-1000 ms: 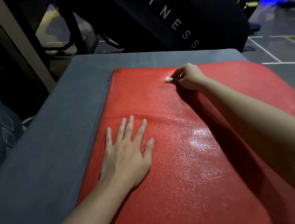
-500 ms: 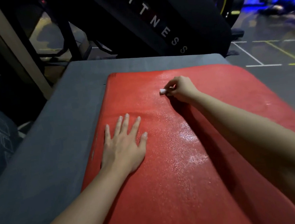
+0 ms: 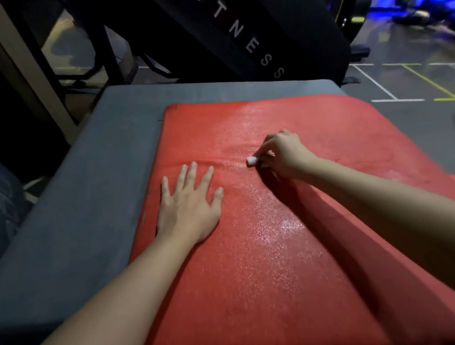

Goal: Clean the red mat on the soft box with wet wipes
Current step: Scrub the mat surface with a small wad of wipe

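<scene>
While the left hand (image 3: pixel 188 206) lies flat on the red mat (image 3: pixel 257 279) with its fingers spread, the right hand (image 3: pixel 282 153) pinches a small wadded white wipe (image 3: pixel 251 161) against the mat, just beyond the left fingertips. The mat lies on the grey soft box (image 3: pixel 86 212), glistening down its middle.

head cam, wide-angle | faces forward-down | close above red mat (image 3: pixel 259 293)
</scene>
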A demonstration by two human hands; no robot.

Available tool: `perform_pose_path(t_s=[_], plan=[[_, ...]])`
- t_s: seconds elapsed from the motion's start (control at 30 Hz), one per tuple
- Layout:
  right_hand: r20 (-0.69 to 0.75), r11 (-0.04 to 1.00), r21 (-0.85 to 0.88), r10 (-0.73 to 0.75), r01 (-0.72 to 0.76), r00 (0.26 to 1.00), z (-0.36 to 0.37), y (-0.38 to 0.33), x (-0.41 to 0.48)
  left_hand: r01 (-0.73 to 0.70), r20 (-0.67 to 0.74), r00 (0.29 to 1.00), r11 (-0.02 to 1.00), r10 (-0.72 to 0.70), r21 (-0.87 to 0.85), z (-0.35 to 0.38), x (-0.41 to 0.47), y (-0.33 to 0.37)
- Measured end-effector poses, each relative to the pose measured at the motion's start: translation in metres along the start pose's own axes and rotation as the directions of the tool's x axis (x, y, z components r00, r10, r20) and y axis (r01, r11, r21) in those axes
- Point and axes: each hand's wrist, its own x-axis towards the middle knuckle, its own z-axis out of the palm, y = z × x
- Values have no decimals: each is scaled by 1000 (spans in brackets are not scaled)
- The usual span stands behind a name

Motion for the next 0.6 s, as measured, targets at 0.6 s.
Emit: perform_pose_path(t_s=[0.6], plan=[[-83,981,196,11,6,996,5,-37,-107,12,-34,999,1000,-13,-9,3,2,-2]])
